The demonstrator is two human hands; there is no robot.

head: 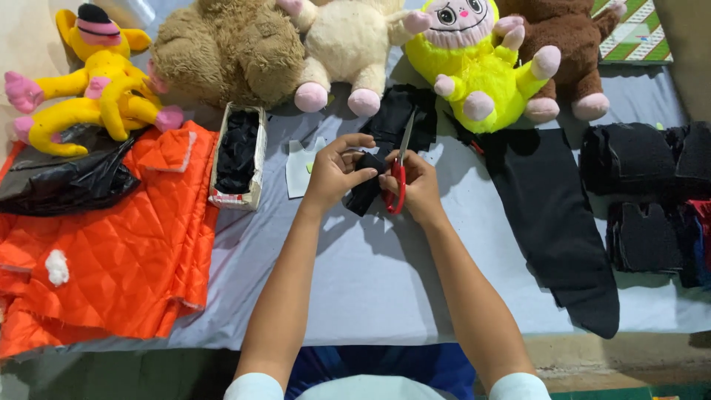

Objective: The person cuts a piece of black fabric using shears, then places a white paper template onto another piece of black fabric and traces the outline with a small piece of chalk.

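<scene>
My left hand point(335, 172) pinches a small piece of black fabric point(364, 191) above the grey table cover point(370, 274). My right hand point(419, 187) grips red-handled scissors point(400, 172), blades pointing away from me toward a black cloth pile point(400, 117). The scissors sit right beside the fabric piece; whether the blades are in the cloth I cannot tell. A white paper pattern piece point(300, 167) lies just left of my left hand.
Plush toys line the far edge: yellow-pink point(100, 85), brown point(226, 48), cream point(348, 41), bright yellow point(470, 67), dark brown point(570, 44). Orange quilted fabric point(111, 244) and a black bag point(63, 181) lie left; a box of black cloth point(237, 155); black fabric strip point(555, 222) and stacks point(644, 200) right.
</scene>
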